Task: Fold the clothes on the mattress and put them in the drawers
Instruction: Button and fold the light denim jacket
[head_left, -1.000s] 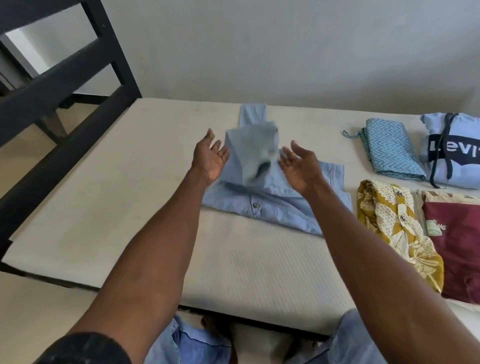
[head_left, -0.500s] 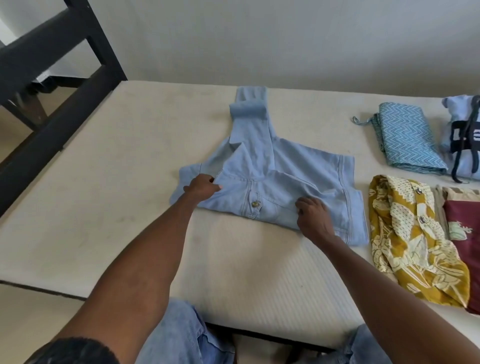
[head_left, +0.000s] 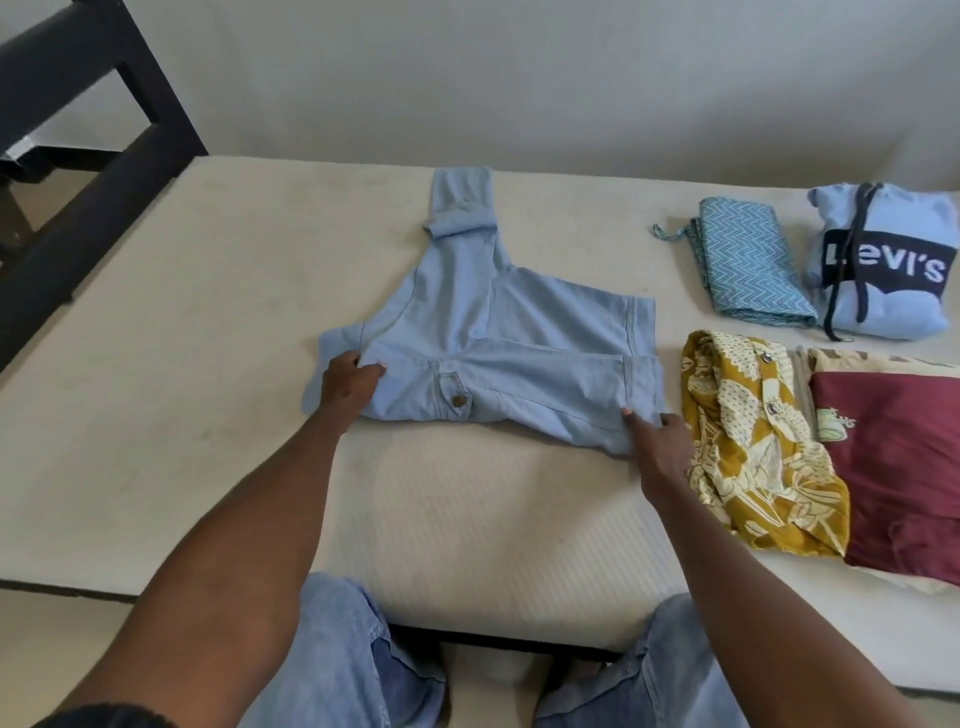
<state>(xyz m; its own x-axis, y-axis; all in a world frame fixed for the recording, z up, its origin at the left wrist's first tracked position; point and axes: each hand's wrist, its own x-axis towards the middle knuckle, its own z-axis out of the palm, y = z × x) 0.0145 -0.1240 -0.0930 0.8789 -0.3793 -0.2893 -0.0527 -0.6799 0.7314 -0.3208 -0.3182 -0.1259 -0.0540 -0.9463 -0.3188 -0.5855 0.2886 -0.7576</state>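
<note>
Light-blue shirt (head_left: 498, 358) lies flat mid-mattress (head_left: 182, 338), long axis running left-right between the hands: left hand (head_left: 347, 385) pinching its near-left edge, right hand (head_left: 658, 435) pinching the near-right corner, sleeve trailing away toward the wall.

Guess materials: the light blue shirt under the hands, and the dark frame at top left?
Light blue buttoned shirt: looks like thin matte denim or chambray; stitched seams, metal-looking button. Dark bed frame: square matte black beams, probably painted wood, possibly metal.
</note>
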